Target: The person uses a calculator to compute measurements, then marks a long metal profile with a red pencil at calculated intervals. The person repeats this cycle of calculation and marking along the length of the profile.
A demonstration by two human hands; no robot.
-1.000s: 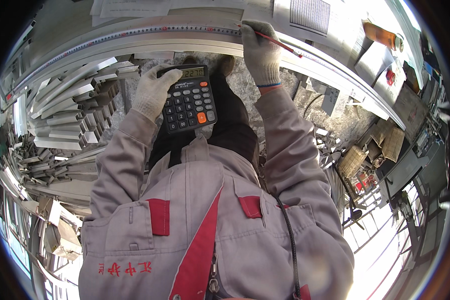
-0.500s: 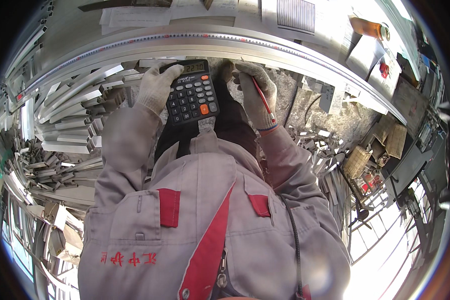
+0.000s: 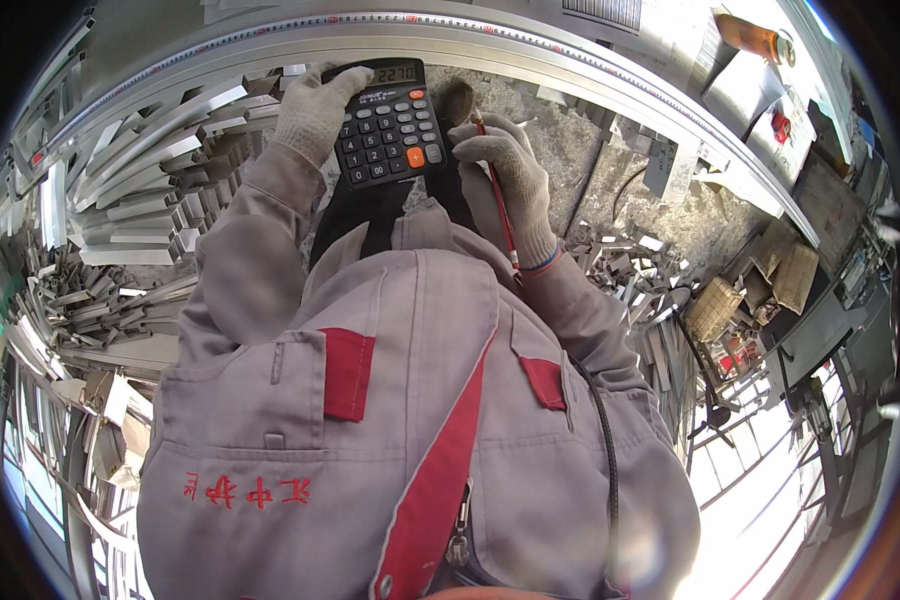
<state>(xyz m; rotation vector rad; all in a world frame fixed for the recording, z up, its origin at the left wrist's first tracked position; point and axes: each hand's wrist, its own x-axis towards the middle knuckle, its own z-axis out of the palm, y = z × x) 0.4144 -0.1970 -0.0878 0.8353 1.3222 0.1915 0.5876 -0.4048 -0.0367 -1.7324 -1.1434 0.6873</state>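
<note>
My left hand [image 3: 315,112], in a pale knitted glove, grips a black desk calculator [image 3: 385,135] by its upper left edge, the thumb lying beside the lit display. Orange and grey keys stand out on its face. Close to the calculator's right side is my right hand [image 3: 515,175], gloved too, its fingers bent around a red pencil [image 3: 500,200]. The pencil runs along the palm, tip up and tail toward the wrist. Just past both hands, a long pale metal profile [image 3: 310,45] crosses from left to right with a measuring tape [image 3: 450,20] stretched along it.
Stacks of cut metal profiles [image 3: 140,190] lie at the left, with short offcuts [image 3: 620,285] piled at the right. Farther right are cardboard boxes [image 3: 715,308]. An orange bottle [image 3: 755,40] lies on the bench at the far right. Papers [image 3: 610,10] sit at the far edge.
My head view has shifted, so the calculator and both hands sit higher in it. My right hand has turned and moved nearer the calculator's keys, still with the pencil.
</note>
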